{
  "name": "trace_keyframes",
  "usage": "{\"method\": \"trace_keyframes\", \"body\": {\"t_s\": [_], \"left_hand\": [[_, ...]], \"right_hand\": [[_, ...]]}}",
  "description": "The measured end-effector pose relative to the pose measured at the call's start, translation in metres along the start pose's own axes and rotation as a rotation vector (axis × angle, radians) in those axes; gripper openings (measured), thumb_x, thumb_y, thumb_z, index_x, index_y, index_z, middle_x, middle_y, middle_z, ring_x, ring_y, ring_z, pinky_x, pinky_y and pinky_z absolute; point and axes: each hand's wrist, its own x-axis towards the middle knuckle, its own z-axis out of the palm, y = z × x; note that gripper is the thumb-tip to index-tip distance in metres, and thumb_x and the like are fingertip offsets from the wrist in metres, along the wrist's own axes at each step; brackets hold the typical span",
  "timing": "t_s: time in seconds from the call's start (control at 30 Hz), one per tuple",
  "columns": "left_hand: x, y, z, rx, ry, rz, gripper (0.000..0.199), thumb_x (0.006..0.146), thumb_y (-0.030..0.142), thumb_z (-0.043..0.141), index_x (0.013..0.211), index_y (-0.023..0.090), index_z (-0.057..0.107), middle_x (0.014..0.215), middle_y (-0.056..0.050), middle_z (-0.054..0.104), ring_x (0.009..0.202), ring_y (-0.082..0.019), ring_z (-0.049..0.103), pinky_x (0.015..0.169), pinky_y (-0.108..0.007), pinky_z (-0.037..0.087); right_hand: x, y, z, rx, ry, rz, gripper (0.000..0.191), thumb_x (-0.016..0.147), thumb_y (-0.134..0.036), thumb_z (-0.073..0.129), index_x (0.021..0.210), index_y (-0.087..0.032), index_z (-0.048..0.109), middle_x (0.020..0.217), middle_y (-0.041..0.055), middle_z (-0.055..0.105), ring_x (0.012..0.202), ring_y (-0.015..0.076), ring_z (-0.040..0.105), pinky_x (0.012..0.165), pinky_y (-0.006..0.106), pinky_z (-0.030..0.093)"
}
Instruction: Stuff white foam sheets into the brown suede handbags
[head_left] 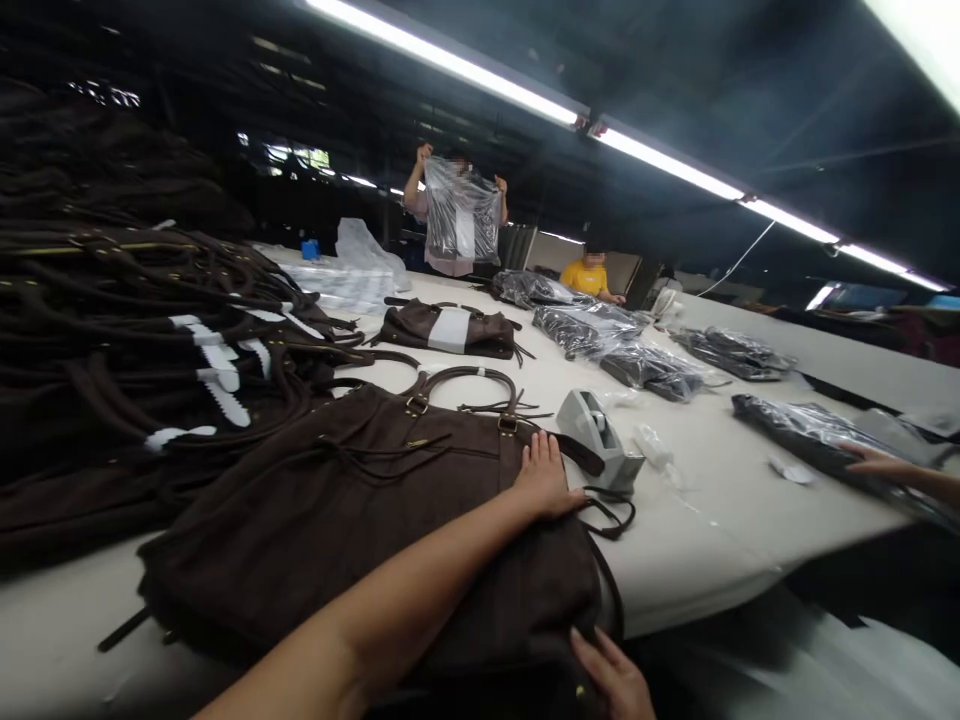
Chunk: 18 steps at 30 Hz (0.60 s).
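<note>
A dark brown handbag (360, 530) lies on its side on the pale table in front of me, its two handles pointing away. My left hand (546, 475) rests flat on the bag's right part below a handle ring, fingers spread and thumb out to the right. At the bag's near right corner, my right hand (615, 675) touches the side with its fingers stretched out; part of it is cut off by the frame's bottom edge. Thin dark straps (611, 515) trail off the bag beside my left thumb. A grey tape dispenser (596, 440) stands just beyond.
Brown bags with white-wrapped handles pile up at left (187, 370). Another bag with a white band (450, 328) lies ahead. Plastic-wrapped bags (592, 325) lie farther right. One person holds up a bagged item (465, 215); another wears yellow (585, 277). A co-worker's hand (874, 460) reaches in at right.
</note>
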Motion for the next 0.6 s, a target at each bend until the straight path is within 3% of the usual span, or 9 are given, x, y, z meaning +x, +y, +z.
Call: {"method": "trace_keyframes", "body": {"t_s": [0.07,0.17,0.2,0.3,0.4,0.47,0.53,0.6], "left_hand": [[0.005,-0.007,-0.012,-0.003,-0.020,-0.004,0.099,0.086,0.063,0.047,0.153,0.002,0.008,0.162,-0.021,0.001,0.151,-0.031,0.002,0.122,-0.044,0.015],[0.014,-0.025,-0.033,-0.003,-0.025,-0.044,0.073,0.093,0.056,0.045,0.152,0.017,0.026,0.163,-0.015,0.015,0.149,-0.033,0.016,0.119,-0.058,0.017],[0.015,-0.033,-0.040,-0.002,-0.028,-0.057,0.067,0.093,0.054,0.048,0.149,0.020,0.032,0.161,-0.014,0.022,0.147,-0.034,0.022,0.117,-0.061,0.019],[0.005,-0.057,-0.060,0.006,-0.067,-0.061,0.058,0.093,0.051,0.051,0.140,0.018,0.045,0.153,-0.014,0.037,0.140,-0.033,0.035,0.114,-0.062,0.026],[-0.028,-0.073,-0.076,-0.017,-0.154,0.022,0.059,0.092,0.058,0.045,0.132,0.015,0.055,0.144,-0.019,0.049,0.133,-0.033,0.046,0.109,-0.053,0.036],[-0.061,-0.080,-0.082,-0.061,-0.205,0.127,0.064,0.090,0.064,0.043,0.131,0.018,0.058,0.143,-0.017,0.052,0.134,-0.032,0.047,0.108,-0.043,0.038],[-0.098,-0.086,-0.082,-0.101,-0.237,0.226,0.070,0.087,0.068,0.045,0.140,0.024,0.051,0.151,-0.013,0.043,0.142,-0.030,0.037,0.114,-0.041,0.032],[-0.131,-0.096,-0.077,-0.114,-0.278,0.345,0.076,0.086,0.068,0.048,0.149,0.028,0.035,0.159,-0.011,0.028,0.148,-0.032,0.022,0.118,-0.049,0.021]], "right_hand": [[0.005,-0.031,0.012,-0.029,0.005,-0.029,0.044,0.051,-0.036,0.090,0.088,-0.016,0.076,0.077,0.0056,0.075,0.082,0.0274,0.072,0.072,0.033,0.057],[0.027,-0.071,0.028,-0.014,0.098,-0.195,0.042,0.044,-0.027,0.089,0.082,-0.016,0.075,0.068,0.0013,0.073,0.069,0.0220,0.070,0.065,0.028,0.055],[0.036,-0.079,0.031,-0.016,0.159,-0.228,0.039,0.041,-0.025,0.089,0.076,-0.016,0.074,0.063,0.0002,0.071,0.064,0.0203,0.068,0.061,0.027,0.053],[0.057,-0.087,0.032,-0.101,0.149,-0.262,0.032,0.042,-0.027,0.086,0.069,-0.017,0.073,0.058,0.0001,0.069,0.062,0.0205,0.066,0.058,0.028,0.052],[0.062,-0.084,0.025,-0.218,0.056,-0.259,0.036,0.047,-0.034,0.086,0.076,-0.016,0.075,0.057,0.0011,0.068,0.065,0.0231,0.067,0.060,0.032,0.053],[0.061,-0.083,0.019,-0.303,0.036,-0.284,0.049,0.050,-0.038,0.085,0.092,-0.014,0.075,0.061,0.0015,0.069,0.067,0.0226,0.067,0.063,0.033,0.053],[0.060,-0.084,0.014,-0.423,0.061,-0.351,0.072,0.054,-0.039,0.084,0.120,-0.013,0.067,0.069,0.0012,0.071,0.069,0.0206,0.065,0.066,0.032,0.053],[0.056,-0.085,0.011,-0.609,0.108,-0.447,0.090,0.062,-0.038,0.081,0.142,-0.015,0.048,0.080,0.0018,0.072,0.070,0.0188,0.064,0.070,0.033,0.053]]}}
